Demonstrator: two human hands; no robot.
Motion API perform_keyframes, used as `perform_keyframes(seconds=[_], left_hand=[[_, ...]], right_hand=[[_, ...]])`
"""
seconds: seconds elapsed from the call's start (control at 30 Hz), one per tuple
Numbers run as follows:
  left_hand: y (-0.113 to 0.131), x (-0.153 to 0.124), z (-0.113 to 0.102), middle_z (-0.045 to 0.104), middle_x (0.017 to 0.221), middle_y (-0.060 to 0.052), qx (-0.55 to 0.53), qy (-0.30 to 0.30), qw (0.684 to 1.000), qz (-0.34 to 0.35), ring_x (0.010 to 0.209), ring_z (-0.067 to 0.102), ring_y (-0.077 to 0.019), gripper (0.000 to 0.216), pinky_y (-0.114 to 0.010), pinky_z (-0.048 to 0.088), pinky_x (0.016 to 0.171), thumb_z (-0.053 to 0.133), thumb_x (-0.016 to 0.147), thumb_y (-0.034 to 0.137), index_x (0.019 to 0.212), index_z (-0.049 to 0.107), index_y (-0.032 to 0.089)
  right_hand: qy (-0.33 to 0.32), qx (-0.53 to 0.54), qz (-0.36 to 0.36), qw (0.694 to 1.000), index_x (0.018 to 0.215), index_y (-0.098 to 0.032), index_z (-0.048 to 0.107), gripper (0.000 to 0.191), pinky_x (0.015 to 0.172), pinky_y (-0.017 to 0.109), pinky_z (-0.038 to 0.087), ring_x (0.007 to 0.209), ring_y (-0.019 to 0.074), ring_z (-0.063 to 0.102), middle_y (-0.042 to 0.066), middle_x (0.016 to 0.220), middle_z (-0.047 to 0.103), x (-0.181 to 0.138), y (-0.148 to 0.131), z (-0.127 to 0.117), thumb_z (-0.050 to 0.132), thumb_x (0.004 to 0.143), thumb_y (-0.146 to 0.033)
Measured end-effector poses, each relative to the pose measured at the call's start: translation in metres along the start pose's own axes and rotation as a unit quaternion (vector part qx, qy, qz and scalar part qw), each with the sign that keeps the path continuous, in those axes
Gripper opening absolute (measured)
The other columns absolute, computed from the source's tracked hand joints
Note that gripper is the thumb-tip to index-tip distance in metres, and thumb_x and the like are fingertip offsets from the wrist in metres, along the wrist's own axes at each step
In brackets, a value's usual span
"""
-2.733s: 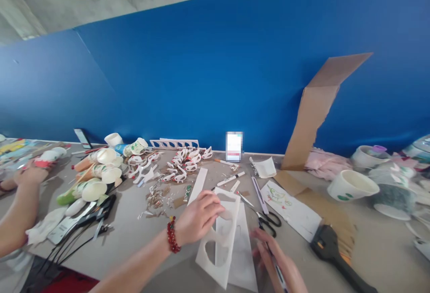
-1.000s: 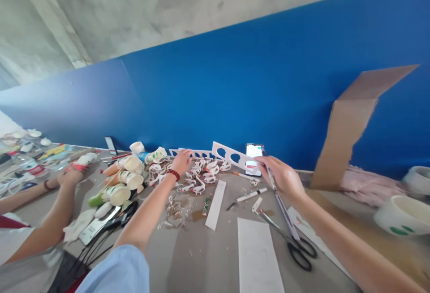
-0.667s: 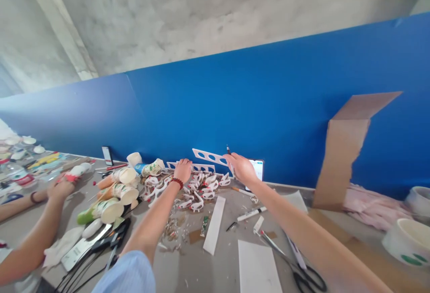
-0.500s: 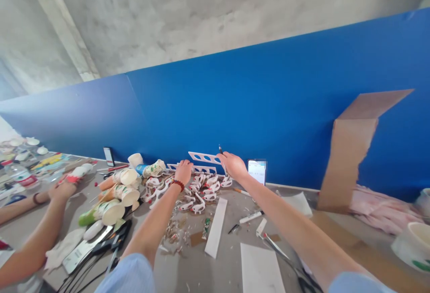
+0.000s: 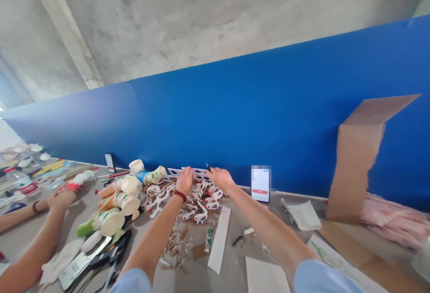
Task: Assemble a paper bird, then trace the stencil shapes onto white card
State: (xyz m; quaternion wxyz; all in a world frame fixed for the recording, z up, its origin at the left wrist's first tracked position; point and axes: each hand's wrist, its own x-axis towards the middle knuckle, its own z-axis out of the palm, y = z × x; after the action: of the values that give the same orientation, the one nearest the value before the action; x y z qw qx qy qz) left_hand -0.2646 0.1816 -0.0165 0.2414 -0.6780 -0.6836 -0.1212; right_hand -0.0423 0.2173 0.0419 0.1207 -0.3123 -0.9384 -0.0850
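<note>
Grey table point(image 5: 235, 279) across lower frame, blue wall panel behind, bare concrete above.

Near edge, bottom centre: white sheet point(image 5: 265, 278) flat on the table; just left of it, long white strip point(image 5: 220, 239) lying at a slant. Brown and white scraps point(image 5: 174, 243) scattered left of strip. Lower left: black cables and tools point(image 5: 107, 257) beside a white label card.

Mid-frame left: paper cups point(image 5: 116, 203) on their sides in a loose heap, green-printed and orange. Another person's hand point(image 5: 60, 198) at far left, resting on the table near the cups.

Centre, toward wall: pile of white cut-out pieces point(image 5: 198, 201) with red marks. Left hand point(image 5: 184, 179), red bead bracelet at wrist, palm down at rear left of pile; fingers curled onto the punched white strip point(image 5: 174, 172) lying at foot of wall, grip not fully visible. Right hand point(image 5: 220, 178) just right of it, at rear of pile; fingers closed round a thin dark pen point(image 5: 208, 166), tip sticking up past the knuckles. Whether right hand also touches punched strip: cannot tell.

Right of hands: phone point(image 5: 260, 183) propped upright against wall, screen lit. Further right: folded white paper point(image 5: 304, 216), then tall cardboard piece point(image 5: 352, 172) leaning on wall, pink cloth point(image 5: 393, 221) at its foot. Far left rear: second dark phone point(image 5: 109, 163) leaning on wall.
</note>
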Motion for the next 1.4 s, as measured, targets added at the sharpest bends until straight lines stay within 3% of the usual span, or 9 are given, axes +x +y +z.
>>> perform_keyframes(seconds=[0.13, 0.27, 0.53, 0.7, 0.77, 0.87, 1.07, 1.2, 1.4], left_hand=[[0.0, 0.0, 0.001, 0.055, 0.131, -0.011, -0.002, -0.006, 1.0, 0.017, 0.115, 0.056, -0.0259, 0.032, -0.044, 0.05, 0.093, 0.053, 0.095, 0.02, 0.127, 0.056, 0.021], [0.002, 0.005, 0.0, 0.059, 0.124, -0.01, -0.005, -0.021, 0.999, 0.036, 0.105, 0.061, -0.0228, 0.031, -0.044, 0.053, 0.088, 0.058, 0.094, 0.031, 0.122, 0.057, 0.017], [0.014, 0.014, -0.006, 0.06, 0.119, -0.01, -0.023, -0.023, 0.999, 0.021, 0.104, 0.059, -0.0229, 0.02, -0.041, 0.049, 0.09, 0.054, 0.095, 0.025, 0.11, 0.062, 0.017], [0.02, 0.014, -0.016, 0.061, 0.104, -0.012, -0.058, -0.034, 0.998, 0.005, 0.098, 0.059, -0.0259, 0.021, -0.036, 0.046, 0.085, 0.045, 0.093, 0.019, 0.096, 0.066, 0.017], [0.02, 0.014, -0.024, 0.06, 0.105, -0.013, -0.08, -0.034, 0.996, -0.001, 0.097, 0.059, -0.0272, 0.023, -0.037, 0.046, 0.084, 0.044, 0.093, 0.02, 0.101, 0.065, 0.016], [0.027, 0.011, -0.041, 0.056, 0.119, -0.017, -0.12, -0.019, 0.992, -0.014, 0.103, 0.058, -0.0293, 0.032, -0.039, 0.046, 0.086, 0.044, 0.092, 0.02, 0.12, 0.057, 0.012], [0.093, -0.034, -0.083, 0.06, 0.12, -0.012, -0.242, -0.024, 0.966, 0.082, 0.115, 0.053, -0.0265, 0.032, -0.04, 0.041, 0.1, 0.038, 0.096, 0.024, 0.117, 0.061, 0.016], [0.145, -0.09, -0.103, 0.067, 0.105, -0.005, -0.312, -0.099, 0.925, 0.191, 0.102, 0.06, -0.0207, 0.024, -0.033, 0.045, 0.095, 0.046, 0.095, 0.026, 0.1, 0.07, 0.024], [0.176, -0.127, -0.096, 0.064, 0.096, -0.007, -0.336, -0.156, 0.921, 0.123, 0.092, 0.06, -0.023, 0.013, -0.036, 0.045, 0.086, 0.057, 0.089, 0.025, 0.093, 0.068, 0.02]], right_hand=[[0.024, 0.012, -0.015, 1.0, 0.134, -0.022, 0.052, 0.043, 0.085, 0.038, 0.053, 0.112, 0.0262, 0.058, 0.015, 0.141, 0.051, -0.015, 0.011, -0.005, 0.05, 0.093, -0.008], [0.051, 0.041, -0.028, 0.997, 0.135, -0.022, 0.053, 0.046, 0.091, 0.038, 0.049, 0.115, 0.0267, 0.055, 0.013, 0.138, 0.056, -0.049, 0.025, -0.018, 0.047, 0.091, -0.009], [0.099, 0.164, 0.028, 0.981, 0.134, -0.025, 0.055, 0.04, 0.086, 0.031, 0.051, 0.107, 0.023, 0.063, 0.009, 0.127, 0.064, -0.171, 0.032, -0.044, 0.04, 0.097, -0.019], [0.102, 0.416, 0.14, 0.893, 0.129, -0.026, 0.058, 0.035, 0.079, 0.03, 0.053, 0.081, 0.0186, 0.068, 0.006, 0.106, 0.071, -0.251, 0.009, -0.062, 0.04, 0.1, -0.031], [0.11, 0.49, 0.208, 0.84, 0.122, -0.023, 0.064, 0.036, 0.07, 0.028, 0.053, 0.066, 0.0157, 0.065, 0.003, 0.087, 0.07, -0.278, -0.002, -0.059, 0.04, 0.1, -0.039], [0.117, 0.528, 0.269, 0.797, 0.104, -0.02, 0.072, 0.04, 0.06, 0.027, 0.049, 0.058, 0.0145, 0.058, 0.0, 0.065, 0.06, -0.315, -0.017, -0.044, 0.045, 0.097, -0.047], [0.145, 0.636, 0.348, 0.673, 0.1, -0.017, 0.061, 0.038, 0.05, 0.024, 0.04, 0.052, 0.0129, 0.053, -0.002, 0.059, 0.058, -0.355, -0.043, -0.026, 0.052, 0.092, -0.053], [0.175, 0.65, 0.371, 0.64, 0.083, -0.019, 0.055, 0.035, 0.051, 0.024, 0.039, 0.05, 0.0125, 0.051, -0.002, 0.056, 0.059, -0.36, -0.054, -0.03, 0.057, 0.089, -0.053], [0.148, 0.663, 0.37, 0.633, 0.081, -0.019, 0.054, 0.038, 0.05, 0.024, 0.039, 0.051, 0.013, 0.052, -0.001, 0.059, 0.06, -0.362, -0.069, -0.031, 0.058, 0.088, -0.056]])
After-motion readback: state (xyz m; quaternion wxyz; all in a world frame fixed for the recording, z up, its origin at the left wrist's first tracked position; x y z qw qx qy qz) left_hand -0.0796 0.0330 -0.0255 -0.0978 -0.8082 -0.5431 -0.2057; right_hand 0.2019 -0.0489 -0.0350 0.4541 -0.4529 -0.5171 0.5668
